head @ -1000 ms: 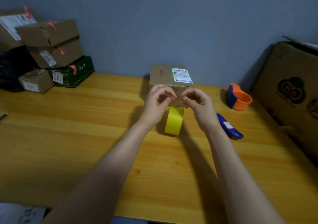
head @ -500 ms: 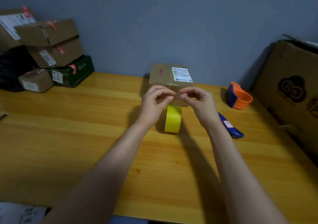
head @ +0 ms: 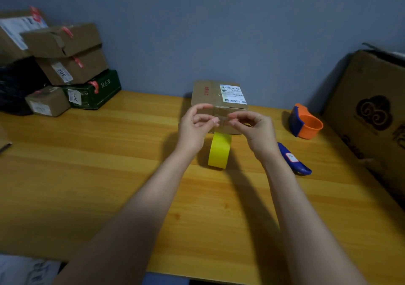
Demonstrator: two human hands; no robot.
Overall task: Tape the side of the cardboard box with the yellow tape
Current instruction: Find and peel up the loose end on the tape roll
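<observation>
Both hands have risen since a second ago — the left hand (head: pixel 195 127) and right hand (head: pixel 255 129) now pinch fingertips together at the cardboard box (head: pixel 219 100) front edge. What they pinch I cannot tell. The yellow tape roll (head: pixel 219 150) stands on edge on the surface (head: pixel 87 164), just before the box — barely shifted.

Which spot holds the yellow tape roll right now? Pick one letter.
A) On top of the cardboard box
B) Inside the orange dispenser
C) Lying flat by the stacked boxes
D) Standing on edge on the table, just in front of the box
D: the yellow tape roll stands on its edge on the table, directly in front of the cardboard box, below and between the two hands.
</observation>
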